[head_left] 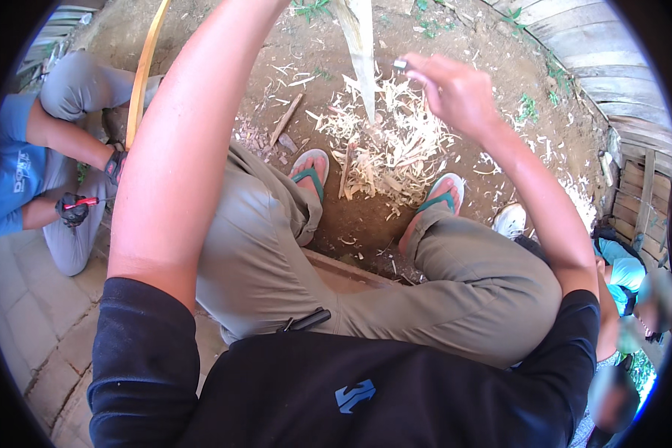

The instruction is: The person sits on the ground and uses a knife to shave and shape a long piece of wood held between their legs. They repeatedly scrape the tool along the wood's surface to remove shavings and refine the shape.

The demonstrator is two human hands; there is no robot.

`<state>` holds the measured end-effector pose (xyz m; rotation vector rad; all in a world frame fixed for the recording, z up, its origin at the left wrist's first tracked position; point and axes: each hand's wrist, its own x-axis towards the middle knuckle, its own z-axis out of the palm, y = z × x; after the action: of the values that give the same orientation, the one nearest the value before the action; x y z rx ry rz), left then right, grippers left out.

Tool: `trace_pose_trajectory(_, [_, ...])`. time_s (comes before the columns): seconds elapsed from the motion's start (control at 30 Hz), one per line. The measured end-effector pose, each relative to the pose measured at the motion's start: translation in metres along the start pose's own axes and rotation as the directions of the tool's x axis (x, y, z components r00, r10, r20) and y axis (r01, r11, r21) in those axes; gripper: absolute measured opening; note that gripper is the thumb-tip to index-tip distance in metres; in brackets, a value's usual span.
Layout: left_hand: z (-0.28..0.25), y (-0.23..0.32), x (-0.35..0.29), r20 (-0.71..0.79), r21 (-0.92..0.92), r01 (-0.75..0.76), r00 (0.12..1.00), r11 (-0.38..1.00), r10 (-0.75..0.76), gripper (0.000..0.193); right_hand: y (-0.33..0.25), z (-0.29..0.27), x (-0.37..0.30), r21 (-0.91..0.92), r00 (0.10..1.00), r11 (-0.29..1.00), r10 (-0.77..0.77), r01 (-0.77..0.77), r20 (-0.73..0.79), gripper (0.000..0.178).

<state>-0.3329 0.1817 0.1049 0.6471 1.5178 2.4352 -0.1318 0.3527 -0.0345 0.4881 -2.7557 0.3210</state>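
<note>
hand on the right [459, 89]: clenching a small dark pale-ended object [402, 65], too blurred to identify, near a long pale wooden strip [361, 56] tapering toward curled cream-coloured wood shavings [407, 153] on brown soil [493, 48]. reaching past the upper edge with the bare left forearm [190, 127], leaving the left hand's hold impossible to tell.

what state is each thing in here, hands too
Right hand: closed on a small dark object
Left hand: out of view
Pale strip: tapered at its visible end
Shavings: loose, curled, heaped on the ground
Sandals: both worn
Yellowish strip: curved
Red tool: held in a co-worker's gloved hand
</note>
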Motion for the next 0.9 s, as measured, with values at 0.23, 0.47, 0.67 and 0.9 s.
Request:
trace_pose_trajectory(0.23, [-0.003,0.006,-0.003,0.057,-0.047,-0.002,0.998,0.999,0.005,0.081,0.016,0.015,-0.016,-0.006,0.997,1.000,-0.018,0.019,0.074,0.028])
trace_pose_trajectory(0.47, [-0.001,0.001,0.000,0.047,-0.024,-0.032,0.998,0.999,0.033,0.084,0.007,-0.004,-0.009,0.027,1.000,0.999,0.023,-0.023,-0.004,0.021])
trace_pose_trajectory(0.67, [0.001,0.008,-0.008,0.048,0.032,-0.067,0.997,0.997,0.065,0.086,0.006,0.010,-0.015,-0.016,0.960,0.997,0.079,-0.078,0.269,0.022])
trace_pose_trajectory(0.9, [0.018,0.004,-0.010,0.054,0.028,-0.053,0.997,0.998,0.052,0.087,0.017,0.021,-0.039,-0.037,0.985,0.999,0.045,-0.040,0.167,0.021])
